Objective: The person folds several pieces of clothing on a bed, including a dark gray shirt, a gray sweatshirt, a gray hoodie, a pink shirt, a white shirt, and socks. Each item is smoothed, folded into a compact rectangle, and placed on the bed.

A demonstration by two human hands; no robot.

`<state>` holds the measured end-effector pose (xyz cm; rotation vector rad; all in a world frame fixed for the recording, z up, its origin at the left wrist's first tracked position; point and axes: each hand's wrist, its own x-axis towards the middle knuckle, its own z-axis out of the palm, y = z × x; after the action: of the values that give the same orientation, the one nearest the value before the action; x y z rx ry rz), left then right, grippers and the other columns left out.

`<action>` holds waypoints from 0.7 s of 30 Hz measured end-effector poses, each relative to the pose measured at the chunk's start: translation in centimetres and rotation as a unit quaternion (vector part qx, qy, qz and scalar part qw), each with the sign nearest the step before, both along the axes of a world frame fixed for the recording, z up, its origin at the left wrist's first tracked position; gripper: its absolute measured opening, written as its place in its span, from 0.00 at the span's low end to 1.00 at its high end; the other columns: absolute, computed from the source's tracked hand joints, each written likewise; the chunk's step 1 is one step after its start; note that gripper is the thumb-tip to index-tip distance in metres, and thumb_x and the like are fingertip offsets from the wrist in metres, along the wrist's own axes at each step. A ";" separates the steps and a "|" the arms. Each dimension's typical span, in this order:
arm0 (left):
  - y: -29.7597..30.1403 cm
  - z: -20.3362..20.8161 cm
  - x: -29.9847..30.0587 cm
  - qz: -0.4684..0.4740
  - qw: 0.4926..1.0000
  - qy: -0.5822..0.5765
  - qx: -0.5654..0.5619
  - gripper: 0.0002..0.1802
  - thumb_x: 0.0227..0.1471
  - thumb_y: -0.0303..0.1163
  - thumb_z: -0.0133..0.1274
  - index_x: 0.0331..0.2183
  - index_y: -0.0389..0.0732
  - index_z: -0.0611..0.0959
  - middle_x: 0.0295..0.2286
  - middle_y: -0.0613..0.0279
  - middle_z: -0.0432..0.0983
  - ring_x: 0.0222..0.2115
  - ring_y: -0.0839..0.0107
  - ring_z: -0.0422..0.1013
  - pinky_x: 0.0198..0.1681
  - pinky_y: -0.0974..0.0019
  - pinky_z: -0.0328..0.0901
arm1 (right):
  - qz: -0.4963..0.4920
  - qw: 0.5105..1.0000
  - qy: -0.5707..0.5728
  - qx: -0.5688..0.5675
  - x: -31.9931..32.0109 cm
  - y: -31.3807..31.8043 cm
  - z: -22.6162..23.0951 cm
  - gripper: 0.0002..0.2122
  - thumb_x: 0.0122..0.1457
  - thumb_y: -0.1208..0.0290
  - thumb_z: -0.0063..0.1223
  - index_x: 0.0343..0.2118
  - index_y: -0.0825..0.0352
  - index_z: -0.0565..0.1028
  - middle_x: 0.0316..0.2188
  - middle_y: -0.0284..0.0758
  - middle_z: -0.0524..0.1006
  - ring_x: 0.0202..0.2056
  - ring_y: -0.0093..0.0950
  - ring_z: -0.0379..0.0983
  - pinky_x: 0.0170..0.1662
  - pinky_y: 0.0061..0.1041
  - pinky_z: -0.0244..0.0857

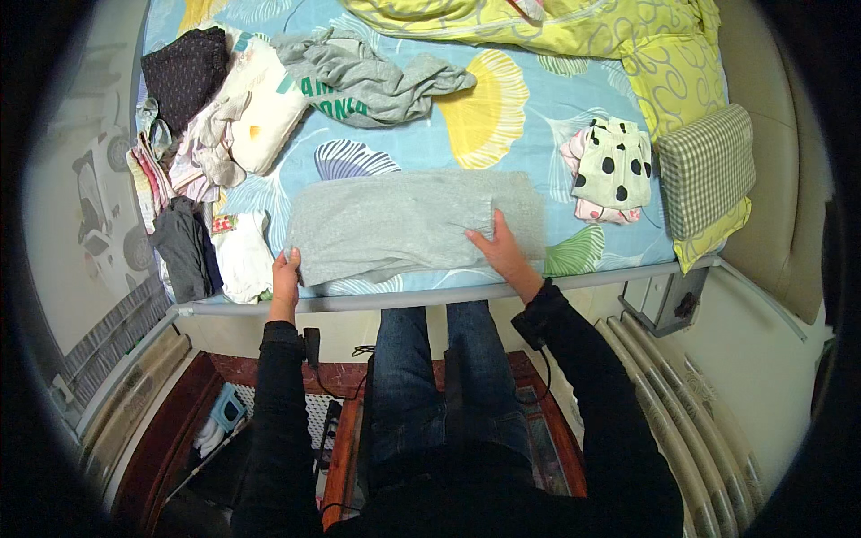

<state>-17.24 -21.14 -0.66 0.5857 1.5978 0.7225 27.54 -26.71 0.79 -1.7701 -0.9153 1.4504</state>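
A light grey garment point(386, 224) lies folded into a long strip along the near edge of the bed; its exact kind I cannot tell. At the strip's left end, my left hand point(285, 276) is closed on the near corner, with the thumb over the cloth. My right hand point(505, 251) rests on the strip near its right end, thumb and forefinger spread apart; its other fingers are partly hidden. Beyond the strip is a crumpled grey garment point(386, 79) with green lettering.
Folded clothes, including a black one point(186, 76) and a dark grey one point(182, 249), lie at the left. A black-dotted white garment point(613, 166) sits at right beside a checked pillow point(708, 170). A yellow-green quilt point(520, 27) lies at the back. A rail point(404, 297) edges the bed.
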 end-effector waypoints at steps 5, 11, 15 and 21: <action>0.6 -1.8 -2.2 -0.101 0.949 0.269 -0.129 0.25 0.55 0.44 0.48 0.41 0.28 0.73 0.30 0.56 0.74 0.27 0.74 0.69 0.28 0.69 0.64 | 0.047 0.982 -0.183 -0.027 -2.4 0.1 -1.8 0.30 0.47 0.71 0.61 0.51 0.73 0.57 0.47 0.50 0.63 0.48 0.45 0.62 0.50 0.35 0.58; 0.6 -2.0 0.5 -0.272 0.893 0.358 -0.025 0.35 0.38 0.38 0.65 0.43 0.27 0.69 0.37 0.48 0.74 0.36 0.60 0.72 0.41 0.62 0.66 | 0.091 0.922 -0.352 0.134 -2.5 -0.4 0.7 0.32 0.43 0.73 0.62 0.52 0.70 0.59 0.47 0.46 0.64 0.48 0.41 0.61 0.48 0.38 0.59; 1.7 1.3 1.7 -0.200 0.957 0.194 -0.086 0.33 0.37 0.28 0.62 0.46 0.29 0.67 0.41 0.48 0.72 0.41 0.60 0.70 0.46 0.63 0.64 | 0.286 0.862 -0.404 0.110 -2.5 -0.3 2.1 0.30 0.43 0.70 0.61 0.51 0.65 0.64 0.47 0.42 0.64 0.49 0.39 0.60 0.49 0.37 0.58; 2.3 8.3 6.7 -0.132 0.991 -0.012 -0.003 0.33 0.41 0.23 0.56 0.51 0.33 0.63 0.43 0.54 0.69 0.42 0.66 0.67 0.47 0.65 0.61 | 0.303 0.860 -0.391 0.123 -1.9 0.3 3.4 0.28 0.46 0.67 0.59 0.53 0.65 0.65 0.52 0.42 0.62 0.51 0.39 0.59 0.50 0.37 0.57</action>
<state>-10.55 -18.84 7.69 0.7644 1.4652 0.5257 25.65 -26.45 4.19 -1.9699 -2.1289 0.8167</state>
